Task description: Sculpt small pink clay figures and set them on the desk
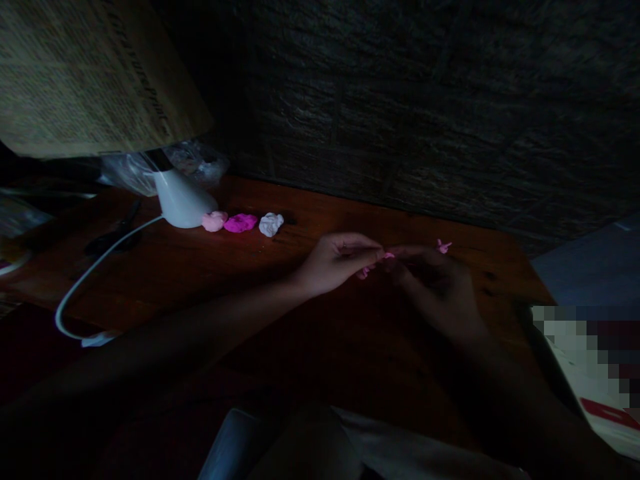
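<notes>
Pink modelling clay (389,255) is being pinched by the left hand (337,262) over the worktop (320,217), the right hand (445,287) touching it, its grip too shadowed to tell.

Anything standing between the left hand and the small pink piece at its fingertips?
Nothing visible: the left hand has the pink piece right at its fingertips, and the right hand faces it from the other side.
</notes>
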A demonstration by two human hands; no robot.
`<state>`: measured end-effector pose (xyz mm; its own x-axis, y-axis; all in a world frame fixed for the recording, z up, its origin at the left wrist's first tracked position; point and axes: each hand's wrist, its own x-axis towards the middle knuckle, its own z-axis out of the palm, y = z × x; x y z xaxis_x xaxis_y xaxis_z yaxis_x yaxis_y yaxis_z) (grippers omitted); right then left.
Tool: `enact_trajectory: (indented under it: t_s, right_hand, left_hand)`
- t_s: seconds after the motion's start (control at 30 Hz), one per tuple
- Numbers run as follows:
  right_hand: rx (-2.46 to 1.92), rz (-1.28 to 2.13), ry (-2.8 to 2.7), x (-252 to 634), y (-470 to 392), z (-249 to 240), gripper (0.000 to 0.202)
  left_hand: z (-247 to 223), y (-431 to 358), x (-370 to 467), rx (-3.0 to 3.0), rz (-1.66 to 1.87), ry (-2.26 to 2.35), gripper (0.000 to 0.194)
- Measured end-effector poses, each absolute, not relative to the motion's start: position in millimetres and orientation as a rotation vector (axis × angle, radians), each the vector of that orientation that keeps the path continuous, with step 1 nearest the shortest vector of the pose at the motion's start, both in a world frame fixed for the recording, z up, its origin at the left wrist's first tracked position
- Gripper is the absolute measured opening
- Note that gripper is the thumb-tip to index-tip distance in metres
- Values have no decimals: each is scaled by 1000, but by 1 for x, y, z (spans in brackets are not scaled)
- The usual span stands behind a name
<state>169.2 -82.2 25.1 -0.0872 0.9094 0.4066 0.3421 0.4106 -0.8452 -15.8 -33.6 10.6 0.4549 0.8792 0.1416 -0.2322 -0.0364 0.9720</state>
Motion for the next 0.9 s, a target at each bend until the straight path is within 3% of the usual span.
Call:
enact_trajectory:
  t_s: [0.9]
  right_hand:
    - [-1211,416,-1810,175,-85,25,12]
  left_hand:
    - [11,-37,-15,1267,944,672,19]
